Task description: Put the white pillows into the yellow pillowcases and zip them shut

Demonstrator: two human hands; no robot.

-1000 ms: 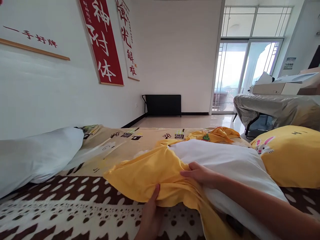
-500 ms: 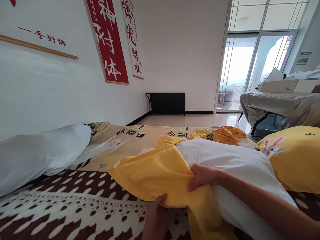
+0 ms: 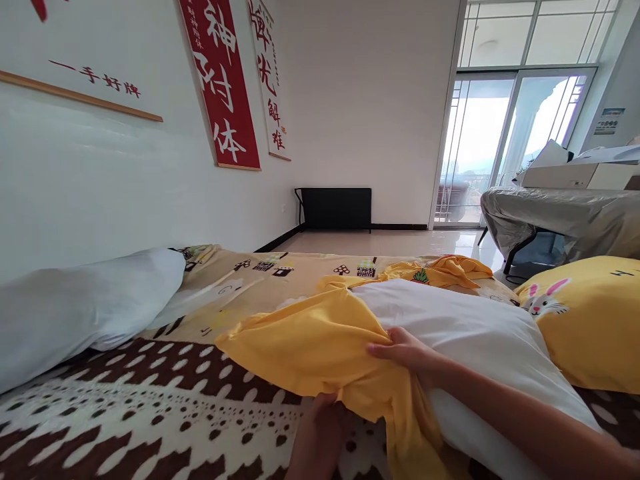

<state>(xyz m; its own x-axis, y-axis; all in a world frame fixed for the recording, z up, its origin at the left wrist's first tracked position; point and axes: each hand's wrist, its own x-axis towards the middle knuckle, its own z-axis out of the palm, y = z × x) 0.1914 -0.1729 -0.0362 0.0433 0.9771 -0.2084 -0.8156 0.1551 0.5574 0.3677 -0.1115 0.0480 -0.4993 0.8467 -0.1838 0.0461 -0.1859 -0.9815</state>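
Observation:
A white pillow (image 3: 465, 340) lies on the bed, partly wrapped in a yellow pillowcase (image 3: 310, 347). My right hand (image 3: 405, 353) rests on the pillow and pinches the bunched edge of the yellow pillowcase. Lower down, my left hand (image 3: 320, 433) grips the pillowcase's lower edge from beneath; its fingers are curled round the cloth. The far end of the pillowcase, with a small printed picture, is crumpled beyond the pillow.
A second white pillow (image 3: 85, 310) lies at the left by the wall. A yellow pillow with a rabbit print (image 3: 585, 320) sits at the right. The bed has a brown-and-white patterned blanket (image 3: 150, 407) and a beige sheet (image 3: 250, 280). A covered table (image 3: 560, 217) stands at the far right.
My right hand has shifted slightly along the pillowcase edge, gathering more cloth. My left hand has slid a little lower and to the right under the fabric. The view has tilted slightly.

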